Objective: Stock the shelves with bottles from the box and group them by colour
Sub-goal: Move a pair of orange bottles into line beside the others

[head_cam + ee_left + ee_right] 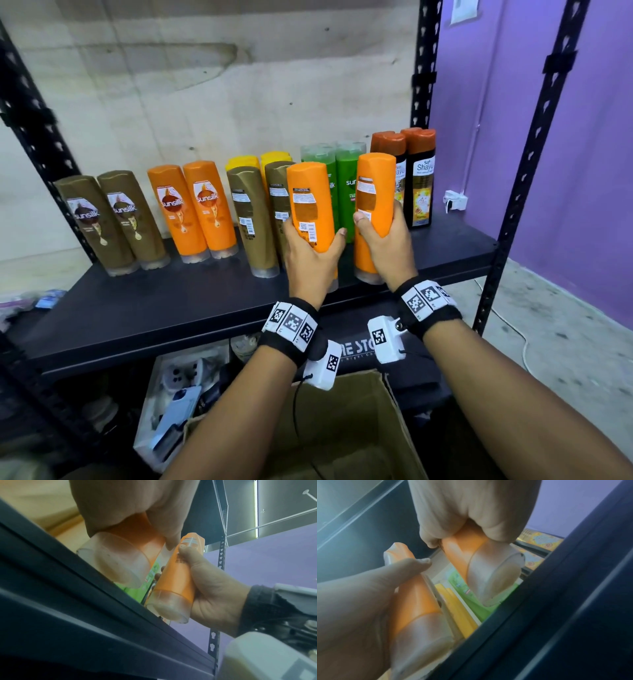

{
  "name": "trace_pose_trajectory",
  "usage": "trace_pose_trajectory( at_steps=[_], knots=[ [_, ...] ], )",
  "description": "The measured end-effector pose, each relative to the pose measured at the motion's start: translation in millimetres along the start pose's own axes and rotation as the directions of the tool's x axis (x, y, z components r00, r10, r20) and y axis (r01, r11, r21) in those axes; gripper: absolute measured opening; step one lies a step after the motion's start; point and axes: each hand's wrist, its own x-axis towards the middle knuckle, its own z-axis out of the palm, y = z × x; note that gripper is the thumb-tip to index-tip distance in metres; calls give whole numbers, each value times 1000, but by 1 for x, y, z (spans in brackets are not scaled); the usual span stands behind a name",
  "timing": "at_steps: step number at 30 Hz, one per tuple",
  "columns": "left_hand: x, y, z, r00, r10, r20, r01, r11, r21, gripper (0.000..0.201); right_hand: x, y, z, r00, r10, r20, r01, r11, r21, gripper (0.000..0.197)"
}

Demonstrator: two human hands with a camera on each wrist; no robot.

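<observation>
Two orange bottles are held above the front of the dark shelf (144, 308), one in each hand, near the middle of the head view. Going left to right along the shelf: two brown bottles (113, 222), two orange ones (193, 209), two gold ones (255, 219) in front of yellow bottles (260, 161), then the left hand (310, 260) wrapped round its orange bottle (310, 205), green bottles (342, 185) behind, the right hand (383, 240) wrapped round the second orange bottle (375, 192) (back labels face the camera), and dark-capped bottles (419, 178) at right. An open cardboard box (346, 428) sits at lower centre.
</observation>
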Motion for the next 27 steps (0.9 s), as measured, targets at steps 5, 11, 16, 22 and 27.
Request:
trace_pose_trajectory(
  at_steps=[5,11,16,22,27],
  knots=[
    [11,4,-36,999,29,-18,-29,999,14,64,-12,-24,27,999,-40,25,39,999,26,54],
    [20,7,-89,995,60,-85,-60,998,10,65,-30,-48,72,997,-63,51,59,995,78,50],
    [26,-2,-141,989,51,-138,-41,996,74,67,-42,-61,113,993,-22,112,0,981,193,56],
    [26,-14,-190,987,-3,-163,27,990,142,68,-63,-72,158,974,-16,226,-37,974,225,64],
    [24,-20,-216,979,-10,-203,36,992,125,73,-77,-74,186,968,-25,250,-28,978,208,64]
  ],
)
